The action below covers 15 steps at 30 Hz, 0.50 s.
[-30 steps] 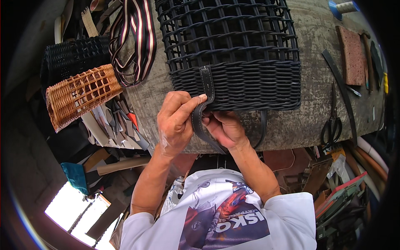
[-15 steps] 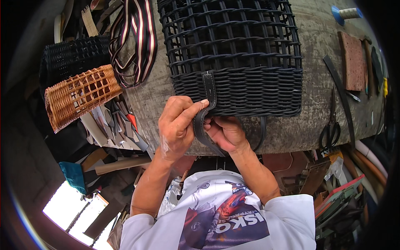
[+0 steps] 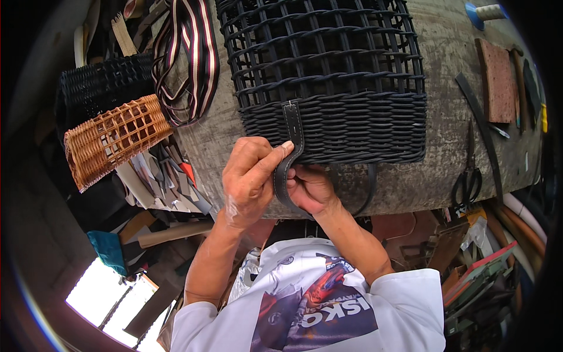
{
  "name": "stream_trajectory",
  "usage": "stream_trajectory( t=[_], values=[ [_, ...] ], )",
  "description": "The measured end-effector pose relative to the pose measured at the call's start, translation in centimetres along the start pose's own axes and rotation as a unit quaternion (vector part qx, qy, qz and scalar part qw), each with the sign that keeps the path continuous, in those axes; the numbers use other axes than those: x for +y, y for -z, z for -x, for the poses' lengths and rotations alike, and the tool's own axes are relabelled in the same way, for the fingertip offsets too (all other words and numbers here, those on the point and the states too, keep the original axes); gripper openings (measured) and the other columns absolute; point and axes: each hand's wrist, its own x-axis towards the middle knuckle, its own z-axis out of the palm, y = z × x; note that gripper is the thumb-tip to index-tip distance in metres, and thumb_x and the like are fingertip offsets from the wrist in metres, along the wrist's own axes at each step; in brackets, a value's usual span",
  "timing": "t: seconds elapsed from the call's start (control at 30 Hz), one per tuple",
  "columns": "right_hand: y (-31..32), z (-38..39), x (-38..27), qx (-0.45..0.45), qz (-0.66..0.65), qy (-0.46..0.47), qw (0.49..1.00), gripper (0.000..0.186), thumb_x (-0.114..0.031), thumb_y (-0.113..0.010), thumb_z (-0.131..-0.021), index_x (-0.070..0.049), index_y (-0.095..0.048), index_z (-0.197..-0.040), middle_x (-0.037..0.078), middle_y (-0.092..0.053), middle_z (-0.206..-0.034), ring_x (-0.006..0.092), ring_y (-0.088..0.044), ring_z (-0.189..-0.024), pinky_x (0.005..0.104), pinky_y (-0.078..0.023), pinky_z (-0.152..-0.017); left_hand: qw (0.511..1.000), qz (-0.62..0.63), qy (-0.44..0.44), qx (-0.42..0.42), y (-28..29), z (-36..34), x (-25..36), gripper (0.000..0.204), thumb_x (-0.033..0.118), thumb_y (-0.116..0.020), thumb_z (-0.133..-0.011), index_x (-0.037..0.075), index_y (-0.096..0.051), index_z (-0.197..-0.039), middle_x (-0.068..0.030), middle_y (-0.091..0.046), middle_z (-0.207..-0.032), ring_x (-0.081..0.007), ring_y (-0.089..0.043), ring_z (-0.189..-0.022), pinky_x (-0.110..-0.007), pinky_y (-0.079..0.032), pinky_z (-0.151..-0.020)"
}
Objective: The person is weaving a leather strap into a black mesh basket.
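Observation:
A black woven basket [image 3: 352, 126] with an open-grid upper part lies on the worn worktable. A black stitched leather strap [image 3: 291, 120] runs over its lower woven band and loops below the edge. My left hand [image 3: 249, 176] pinches this strap at the bend, with a fingertip pressed on it by the basket's lower edge. My right hand [image 3: 314, 190] is closed just under the edge, behind the strap loop; whatever its fingertips grip is hidden. A second dark strap [image 3: 370, 185] hangs in a curve below the basket to the right.
Left are striped straps [image 3: 185, 70], an orange wicker basket [image 3: 117, 135], a black one [image 3: 105, 76] and leather pieces [image 3: 170, 176]. Along the right lie a thread spool [image 3: 487, 13], reddish block [image 3: 494, 82], scissors [image 3: 468, 182] and long dark strip [image 3: 481, 117] on the table [image 3: 446, 58].
The basket and both my hands have shifted slightly toward me since a second ago. My hands keep the same grip, and the right one is angled a little more leftward.

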Motion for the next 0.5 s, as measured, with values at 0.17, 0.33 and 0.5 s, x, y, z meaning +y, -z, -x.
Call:
stream_trajectory(
  t=[0.17, 0.33, 0.5],
  values=[
    [0.4, 0.0, -0.2, 0.004, 0.043, 0.014, 0.999, 0.032, -0.005, -0.074, -0.09, -0.003, -0.066, -0.12, 0.006, -0.067, -0.104, 0.0161, -0.062, -0.093, 0.031, -0.051, -0.08, 0.999, -0.024, -0.03, -0.009, 0.1, -0.2, -0.1, 0.05, 0.0, -0.083, -0.064, 0.003, -0.075, -0.114, -0.005, -0.057, -0.08, -0.0239, -0.06, -0.08, -0.035, -0.05, -0.069],
    [1.0, -0.9, -0.2, -0.027, 0.061, 0.029, 0.997, 0.031, -0.007, -0.078, -0.087, -0.004, -0.068, -0.116, 0.004, -0.068, -0.103, 0.0151, -0.064, -0.089, 0.0301, -0.053, -0.077, 0.997, -0.034, -0.055, -0.035, 0.5, -0.4, -0.2, 0.051, -0.004, -0.08, -0.064, 0.001, -0.074, -0.114, -0.006, -0.057, -0.082, -0.0244, -0.06, -0.081, -0.036, -0.051, -0.069],
    [1.6, -1.4, 0.0, 0.002, 0.065, 0.047, 0.997, 0.031, -0.006, -0.08, -0.085, -0.005, -0.069, -0.114, 0.004, -0.07, -0.103, 0.015, -0.067, -0.092, 0.0275, -0.055, -0.077, 0.989, -0.081, -0.107, -0.063, 0.9, -0.7, -0.4, 0.054, -0.01, -0.074, -0.061, -0.004, -0.072, -0.114, -0.008, -0.056, -0.082, -0.0258, -0.061, -0.082, -0.035, -0.053, -0.068]
  ],
)
